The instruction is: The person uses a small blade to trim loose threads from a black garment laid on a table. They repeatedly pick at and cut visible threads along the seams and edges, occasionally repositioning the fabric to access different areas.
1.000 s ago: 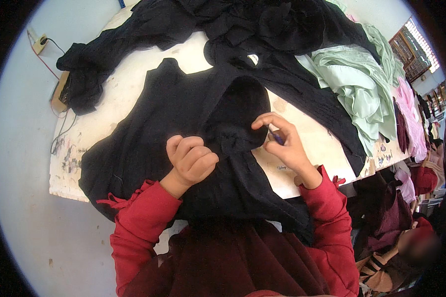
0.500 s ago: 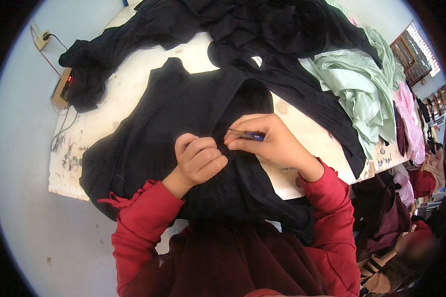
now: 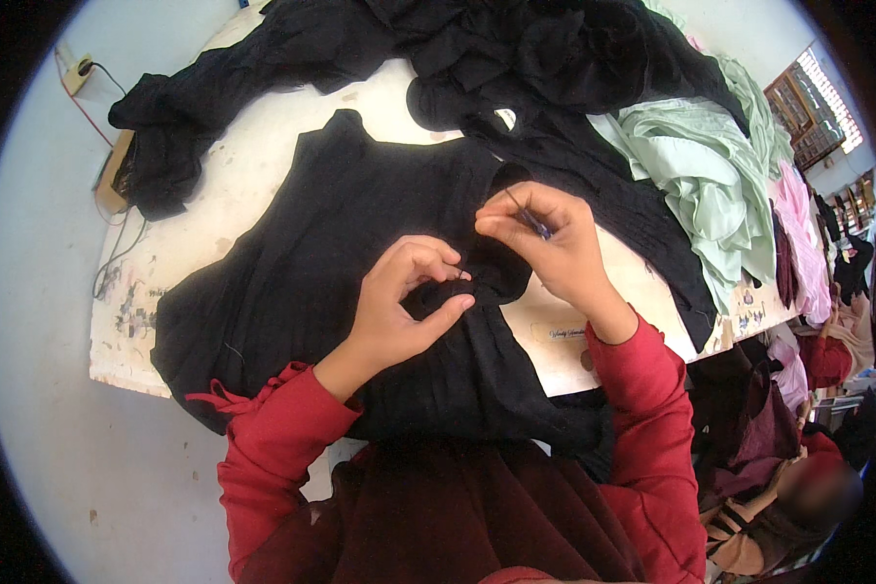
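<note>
A black garment (image 3: pixel 331 224) lies spread over the pale table in front of me. My left hand (image 3: pixel 399 297) is closed on a folded edge of it, thumb below and fingers above. Up and to the right, my right hand (image 3: pixel 545 234) holds a small slim tool (image 3: pixel 535 224) with a dark shaft and a blue end. Its fingertips are pinched together just above the black cloth, apart from my left hand. The fingers partly cover the tool, so its exact kind does not show. Whether a thread runs between the hands I cannot tell.
More black cloth (image 3: pixel 555 58) is heaped along the back of the table (image 3: pixel 565 355). Mint-green fabric (image 3: pixel 696 175) and pink fabric (image 3: pixel 798 234) lie at the right. A power strip (image 3: pixel 117 170) with cables sits at the left edge. Another person (image 3: pixel 818 487) is at the lower right.
My right hand has moved up and to the right with the tool, which now points more upright. My left hand has shifted right and opened from a fist into a pinch on the cloth's edge.
</note>
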The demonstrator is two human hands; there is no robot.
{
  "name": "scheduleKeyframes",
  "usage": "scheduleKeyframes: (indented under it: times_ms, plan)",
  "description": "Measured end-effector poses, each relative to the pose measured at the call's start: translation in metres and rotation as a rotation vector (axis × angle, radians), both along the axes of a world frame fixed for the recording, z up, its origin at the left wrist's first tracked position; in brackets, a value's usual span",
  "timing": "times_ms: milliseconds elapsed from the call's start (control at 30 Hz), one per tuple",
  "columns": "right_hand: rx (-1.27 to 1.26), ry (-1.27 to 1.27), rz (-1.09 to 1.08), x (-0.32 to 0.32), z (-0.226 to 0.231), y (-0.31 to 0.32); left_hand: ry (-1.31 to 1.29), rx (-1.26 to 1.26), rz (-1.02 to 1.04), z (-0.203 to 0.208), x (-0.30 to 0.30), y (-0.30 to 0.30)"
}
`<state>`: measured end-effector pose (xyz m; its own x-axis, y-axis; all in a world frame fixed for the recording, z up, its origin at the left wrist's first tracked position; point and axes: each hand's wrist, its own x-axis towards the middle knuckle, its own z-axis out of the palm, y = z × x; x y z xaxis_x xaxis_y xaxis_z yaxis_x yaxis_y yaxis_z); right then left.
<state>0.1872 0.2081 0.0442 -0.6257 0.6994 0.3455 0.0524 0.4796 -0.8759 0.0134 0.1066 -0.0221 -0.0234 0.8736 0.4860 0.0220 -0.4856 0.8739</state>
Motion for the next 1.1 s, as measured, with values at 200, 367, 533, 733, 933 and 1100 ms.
scheduleKeyframes:
  times_ms: [200, 367, 533, 733, 933, 1100]
  plan:
    - [-0.175, 0.017, 0.016, -0.002, -0.001, -0.001, 0.439, 0.137, 0.071, 0.005, -0.010, 0.001]
    - [-0.131, 0.009, -0.050, 0.005, -0.001, -0.001, 0.404, 0.050, 0.144, 0.009, -0.005, -0.003]
    - [0.013, -0.171, 0.016, 0.032, 0.006, -0.003, 0.444, 0.123, 0.217, 0.006, -0.005, -0.004]
    - [0.002, -0.452, -0.066, 0.024, -0.001, -0.026, 0.510, 0.198, 0.204, 0.006, -0.005, 0.000]
    - [0.080, -0.490, -0.089, 0.015, -0.005, -0.024, 0.518, 0.219, 0.205, 0.007, -0.006, 0.001]
    - [0.100, -0.470, -0.083, 0.013, -0.008, -0.023, 0.506, 0.224, 0.200, 0.006, -0.006, 0.000]
